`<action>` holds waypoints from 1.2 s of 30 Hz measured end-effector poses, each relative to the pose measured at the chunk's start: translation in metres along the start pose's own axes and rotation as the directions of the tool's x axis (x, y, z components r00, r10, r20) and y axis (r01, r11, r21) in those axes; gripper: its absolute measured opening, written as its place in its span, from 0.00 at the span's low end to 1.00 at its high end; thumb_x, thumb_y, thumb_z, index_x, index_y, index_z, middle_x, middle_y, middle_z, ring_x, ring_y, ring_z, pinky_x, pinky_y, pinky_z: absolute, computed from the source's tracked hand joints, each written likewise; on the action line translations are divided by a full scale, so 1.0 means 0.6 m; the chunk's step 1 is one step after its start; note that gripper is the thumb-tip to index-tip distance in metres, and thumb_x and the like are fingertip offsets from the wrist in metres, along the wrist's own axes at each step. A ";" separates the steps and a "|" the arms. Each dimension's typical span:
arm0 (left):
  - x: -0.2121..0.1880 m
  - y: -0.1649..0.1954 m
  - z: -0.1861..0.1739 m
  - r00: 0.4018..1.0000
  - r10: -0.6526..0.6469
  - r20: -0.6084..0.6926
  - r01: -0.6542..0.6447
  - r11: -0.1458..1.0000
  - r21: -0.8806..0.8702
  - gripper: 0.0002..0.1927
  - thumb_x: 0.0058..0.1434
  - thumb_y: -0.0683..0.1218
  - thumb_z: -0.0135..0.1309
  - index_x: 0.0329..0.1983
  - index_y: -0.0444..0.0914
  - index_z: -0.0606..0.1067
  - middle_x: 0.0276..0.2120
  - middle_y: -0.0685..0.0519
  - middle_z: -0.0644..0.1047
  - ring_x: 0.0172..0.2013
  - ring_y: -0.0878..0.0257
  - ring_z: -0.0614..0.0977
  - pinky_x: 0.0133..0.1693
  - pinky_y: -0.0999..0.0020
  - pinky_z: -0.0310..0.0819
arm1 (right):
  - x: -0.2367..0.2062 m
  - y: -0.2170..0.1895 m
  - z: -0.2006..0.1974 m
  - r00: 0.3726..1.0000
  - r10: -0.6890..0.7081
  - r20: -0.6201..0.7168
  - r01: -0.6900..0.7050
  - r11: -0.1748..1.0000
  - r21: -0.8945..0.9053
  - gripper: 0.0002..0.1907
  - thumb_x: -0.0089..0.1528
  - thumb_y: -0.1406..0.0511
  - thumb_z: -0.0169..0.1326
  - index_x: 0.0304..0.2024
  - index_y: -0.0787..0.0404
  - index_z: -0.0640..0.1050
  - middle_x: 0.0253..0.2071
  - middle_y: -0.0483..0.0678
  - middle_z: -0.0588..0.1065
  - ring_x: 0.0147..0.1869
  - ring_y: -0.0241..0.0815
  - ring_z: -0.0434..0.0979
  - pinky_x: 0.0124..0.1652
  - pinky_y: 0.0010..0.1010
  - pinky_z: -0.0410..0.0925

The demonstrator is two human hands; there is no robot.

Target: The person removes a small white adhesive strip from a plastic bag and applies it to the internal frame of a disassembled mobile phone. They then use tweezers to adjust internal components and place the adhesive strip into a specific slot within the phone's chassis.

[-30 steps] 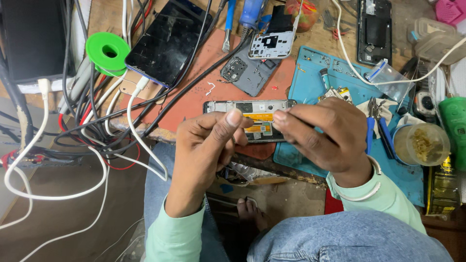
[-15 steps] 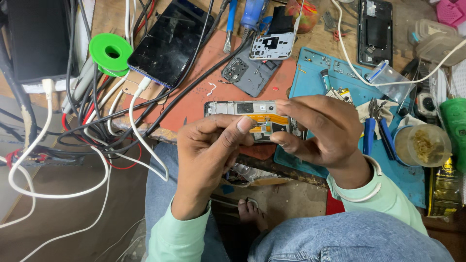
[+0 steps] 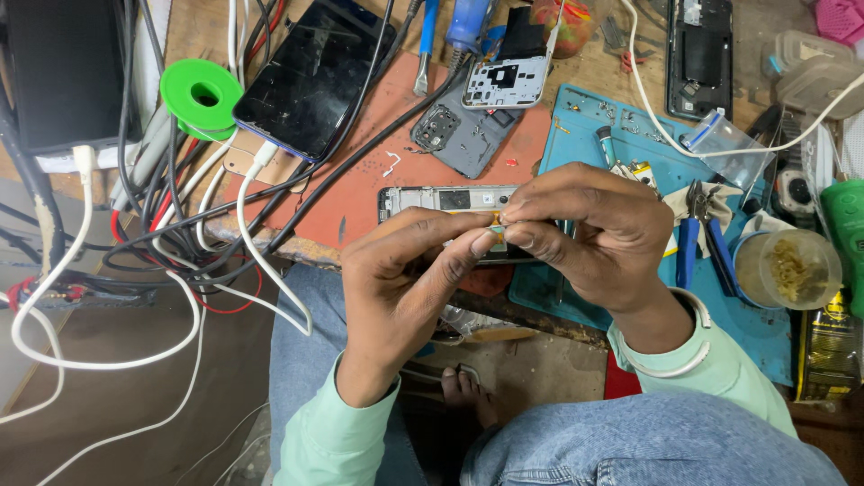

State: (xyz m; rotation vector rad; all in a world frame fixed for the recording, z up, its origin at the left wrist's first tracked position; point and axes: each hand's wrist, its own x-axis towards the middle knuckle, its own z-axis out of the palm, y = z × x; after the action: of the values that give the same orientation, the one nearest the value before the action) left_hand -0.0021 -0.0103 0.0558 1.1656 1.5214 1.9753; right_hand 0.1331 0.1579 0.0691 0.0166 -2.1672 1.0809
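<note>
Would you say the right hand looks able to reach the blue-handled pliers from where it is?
Probably yes: the blue-handled pliers lie uncovered just beside the right hand, though its fingers are pinching a part on the opened phone.

I see a dark phone screen (image 3: 315, 76) lying face up at the bench's upper left, a clear plastic bag (image 3: 724, 139) on the blue mat, and a yellow-black packet (image 3: 826, 346) at far right.
</note>
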 end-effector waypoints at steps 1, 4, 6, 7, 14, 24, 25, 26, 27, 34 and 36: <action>0.000 0.000 0.000 0.999 -0.037 -0.005 0.036 0.998 -0.055 0.09 0.67 0.40 0.62 0.48 0.33 0.82 0.38 0.52 0.82 0.37 0.70 0.82 0.39 0.77 0.76 | 0.001 0.000 0.000 1.000 -0.014 0.003 0.014 1.000 -0.012 0.11 0.65 0.65 0.65 0.46 0.65 0.82 0.40 0.53 0.80 0.41 0.37 0.83 0.39 0.22 0.75; -0.002 -0.002 0.001 0.994 -0.111 -0.014 0.107 0.978 -0.179 0.09 0.67 0.40 0.62 0.48 0.32 0.83 0.37 0.52 0.81 0.36 0.71 0.80 0.37 0.79 0.74 | 0.001 -0.002 0.001 1.000 0.000 0.001 0.000 0.999 -0.049 0.13 0.63 0.65 0.65 0.48 0.66 0.82 0.43 0.53 0.81 0.41 0.37 0.83 0.38 0.22 0.75; -0.003 -0.004 0.001 0.994 -0.109 -0.023 0.102 0.972 -0.210 0.09 0.67 0.40 0.62 0.49 0.32 0.82 0.36 0.53 0.81 0.35 0.72 0.79 0.36 0.80 0.72 | 0.003 -0.001 0.003 1.000 0.016 -0.004 -0.016 1.000 -0.020 0.14 0.63 0.65 0.66 0.48 0.66 0.81 0.43 0.53 0.81 0.39 0.36 0.83 0.37 0.22 0.75; -0.004 -0.004 0.002 0.991 -0.129 -0.027 0.120 0.968 -0.221 0.09 0.67 0.40 0.62 0.48 0.32 0.83 0.36 0.53 0.81 0.34 0.73 0.78 0.34 0.80 0.70 | 0.004 -0.001 0.003 1.000 0.024 -0.006 -0.024 1.000 -0.005 0.14 0.63 0.65 0.66 0.48 0.66 0.81 0.43 0.53 0.81 0.39 0.36 0.83 0.37 0.22 0.75; -0.011 -0.008 0.010 0.988 -0.156 -0.013 0.144 0.939 -0.313 0.09 0.68 0.39 0.61 0.50 0.31 0.82 0.38 0.53 0.80 0.35 0.72 0.77 0.36 0.80 0.69 | 0.004 -0.005 0.000 1.000 0.020 0.000 -0.019 0.996 -0.085 0.12 0.63 0.66 0.66 0.45 0.66 0.82 0.41 0.52 0.81 0.40 0.37 0.83 0.37 0.22 0.74; -0.011 -0.004 0.020 0.961 -0.242 0.131 0.275 0.861 -0.428 0.09 0.69 0.41 0.58 0.47 0.30 0.81 0.39 0.53 0.79 0.37 0.69 0.81 0.39 0.76 0.76 | -0.005 -0.002 -0.002 0.993 0.115 -0.010 -0.113 0.986 0.123 0.11 0.66 0.65 0.63 0.47 0.66 0.82 0.43 0.53 0.80 0.42 0.37 0.82 0.38 0.21 0.75; -0.010 -0.002 0.019 0.968 -0.215 0.132 0.250 0.889 -0.384 0.09 0.70 0.41 0.58 0.47 0.30 0.81 0.39 0.53 0.79 0.37 0.70 0.80 0.39 0.76 0.75 | -0.005 -0.003 -0.001 0.993 0.122 -0.003 -0.120 0.979 0.163 0.10 0.66 0.66 0.63 0.47 0.66 0.82 0.43 0.54 0.80 0.43 0.38 0.82 0.40 0.22 0.75; -0.008 -0.001 0.018 0.973 -0.189 0.133 0.224 0.914 -0.339 0.09 0.71 0.42 0.58 0.48 0.30 0.81 0.39 0.53 0.79 0.37 0.70 0.80 0.39 0.76 0.75 | -0.004 -0.003 -0.001 0.992 0.129 0.004 -0.127 0.971 0.203 0.09 0.67 0.67 0.63 0.47 0.66 0.81 0.43 0.54 0.80 0.45 0.39 0.82 0.42 0.23 0.75; -0.006 0.000 0.017 0.977 -0.163 0.138 0.197 0.935 -0.294 0.10 0.72 0.42 0.57 0.49 0.30 0.82 0.39 0.52 0.79 0.37 0.70 0.80 0.38 0.76 0.74 | -0.003 -0.003 0.001 0.992 0.124 0.007 -0.122 0.961 0.247 0.08 0.68 0.68 0.62 0.47 0.66 0.81 0.44 0.55 0.80 0.47 0.40 0.83 0.44 0.25 0.76; -0.007 0.012 0.019 0.996 -0.063 -0.060 0.063 0.998 0.004 0.08 0.67 0.40 0.62 0.47 0.32 0.81 0.36 0.53 0.81 0.28 0.74 0.79 0.27 0.80 0.69 | -0.001 -0.006 0.005 0.988 0.131 -0.078 -0.101 0.947 0.304 0.06 0.68 0.72 0.59 0.47 0.67 0.79 0.40 0.53 0.81 0.45 0.40 0.84 0.45 0.27 0.78; -0.009 0.015 0.017 0.994 -0.063 -0.090 0.062 0.998 -0.012 0.09 0.66 0.38 0.62 0.48 0.31 0.81 0.37 0.53 0.80 0.27 0.74 0.78 0.26 0.82 0.68 | 0.004 -0.002 0.002 0.986 0.137 -0.097 -0.129 0.988 0.082 0.07 0.62 0.72 0.62 0.42 0.68 0.81 0.38 0.54 0.82 0.35 0.36 0.80 0.32 0.20 0.66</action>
State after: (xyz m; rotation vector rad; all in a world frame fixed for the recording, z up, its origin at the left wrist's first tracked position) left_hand 0.0105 -0.0111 0.0627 1.0253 1.5712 2.0159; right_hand 0.1311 0.1570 0.0708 -0.1483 -2.0585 1.2118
